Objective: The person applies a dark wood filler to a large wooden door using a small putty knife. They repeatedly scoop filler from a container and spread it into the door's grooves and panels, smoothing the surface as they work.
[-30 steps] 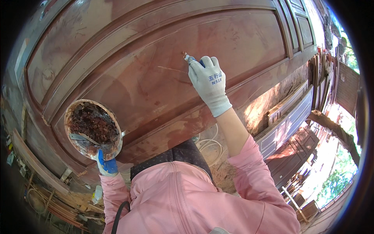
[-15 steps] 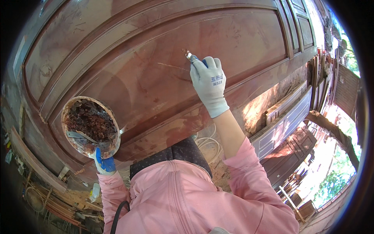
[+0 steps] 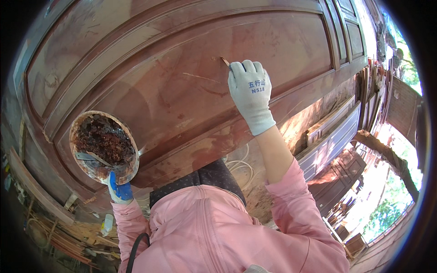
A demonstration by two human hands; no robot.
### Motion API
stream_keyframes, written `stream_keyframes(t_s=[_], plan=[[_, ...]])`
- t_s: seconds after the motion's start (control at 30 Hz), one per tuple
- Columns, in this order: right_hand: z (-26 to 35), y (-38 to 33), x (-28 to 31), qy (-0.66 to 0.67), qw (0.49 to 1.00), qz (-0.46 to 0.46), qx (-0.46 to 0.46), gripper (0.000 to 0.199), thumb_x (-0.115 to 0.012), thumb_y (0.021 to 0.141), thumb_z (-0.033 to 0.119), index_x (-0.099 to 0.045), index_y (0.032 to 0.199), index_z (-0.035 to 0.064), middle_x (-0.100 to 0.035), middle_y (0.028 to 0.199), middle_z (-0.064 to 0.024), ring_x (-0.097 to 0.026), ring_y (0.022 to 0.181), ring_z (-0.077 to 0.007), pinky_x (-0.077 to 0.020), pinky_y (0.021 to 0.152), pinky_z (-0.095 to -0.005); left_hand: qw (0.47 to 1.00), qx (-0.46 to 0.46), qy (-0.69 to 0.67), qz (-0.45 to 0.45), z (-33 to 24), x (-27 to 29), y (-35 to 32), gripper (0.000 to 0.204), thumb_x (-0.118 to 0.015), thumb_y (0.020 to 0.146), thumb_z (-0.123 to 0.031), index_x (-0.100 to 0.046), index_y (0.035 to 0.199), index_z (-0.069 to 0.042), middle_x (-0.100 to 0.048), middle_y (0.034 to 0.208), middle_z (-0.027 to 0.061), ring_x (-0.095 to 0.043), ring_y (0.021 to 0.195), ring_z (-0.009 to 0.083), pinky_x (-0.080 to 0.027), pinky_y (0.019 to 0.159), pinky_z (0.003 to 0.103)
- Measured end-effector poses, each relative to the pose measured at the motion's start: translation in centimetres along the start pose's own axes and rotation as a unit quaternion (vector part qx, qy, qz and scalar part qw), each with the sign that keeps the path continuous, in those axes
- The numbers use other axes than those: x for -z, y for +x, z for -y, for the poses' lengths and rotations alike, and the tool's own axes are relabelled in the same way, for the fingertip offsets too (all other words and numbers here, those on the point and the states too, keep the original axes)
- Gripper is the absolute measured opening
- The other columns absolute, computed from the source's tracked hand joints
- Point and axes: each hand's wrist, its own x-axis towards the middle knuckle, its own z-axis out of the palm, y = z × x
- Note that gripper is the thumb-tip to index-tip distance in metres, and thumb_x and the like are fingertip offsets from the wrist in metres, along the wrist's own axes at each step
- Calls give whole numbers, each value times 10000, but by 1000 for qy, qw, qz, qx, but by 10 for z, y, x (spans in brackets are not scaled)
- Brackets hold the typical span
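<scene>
Flanking door (image 3: pixel 182 82): stacked panels (image 3: pixel 337 145)

Pink zipped jacket; right hand (image 3: pixel 251 93) grey-gloved; left hand (image 3: pixel 119 191) blue-gloved.

Reddish-brown wooden door panel (image 3: pixel 173 77), smooth with a dull sheen, streaked and patchy, paler scratch marks across the middle. Round bowl (image 3: pixel 104 148) caked with rough, crusty dark-brown paste, rim smeared rust-red; thin metal blade (image 3: pixel 91 158) lying in it, grey and faintly shiny. Right hand (image 3: pixel 250 93) in a matt grey knitted cloth glove, ribbed at the cuff. Left hand (image 3: pixel 119 191) in a glove with a blue, rubbery-looking coating. Pink sleeve (image 3: pixel 296 204) of soft, matt fabric.
</scene>
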Motion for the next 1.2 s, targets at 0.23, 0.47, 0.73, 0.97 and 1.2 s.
stream_keyframes(t_s=[0.23,0.47,0.73,0.97,1.2], plan=[[12,4,0,85,996,-23,-14,289,-715,916,177,-775,1198,208,-612,915,-33,-642,867,-244,-562,666,-393,989,-82,87,89,7,27,-1,535,-553,1096,-282,-436,1564,-53,-517,1551,151,-505,1413,316,-400,1198,505],[13,-9,-18,87,993,-66,-54,318,-731,907,167,-773,1219,214,-572,915,-42,-625,835,-225,-566,622,-371,954,197,36,225,-1,-96,-73,369,-541,1074,-169,-527,1420,-43,-630,1344,147,-656,1215,304,-571,1002,467],[11,-14,-17,211,967,-70,-124,257,-729,950,183,-786,1194,125,-606,923,-76,-619,833,-262,-543,704,-389,536,-389,664,348,32,-305,-5,926,-799,831,-339,-386,1601,-34,-318,1671,253,-280,1526,523,-226,1236,650],[-7,-4,-17,321,941,-81,-76,277,-683,966,67,-753,1233,52,-664,876,-84,-613,750,-194,-517,703,-368,413,-262,811,321,42,-357,29,1086,-696,896,-624,-114,1717,-216,-1,1777,183,42,1612,499,42,1227,733],[-11,4,-8,415,889,44,-189,287,-621,996,41,-610,1283,33,-655,883,-80,-648,759,-169,-530,720,-318,372,-196,845,331,39,-372,25,1090,-635,911,-686,-70,1721,-224,37,1782,165,63,1617,486,77,1218,734]])
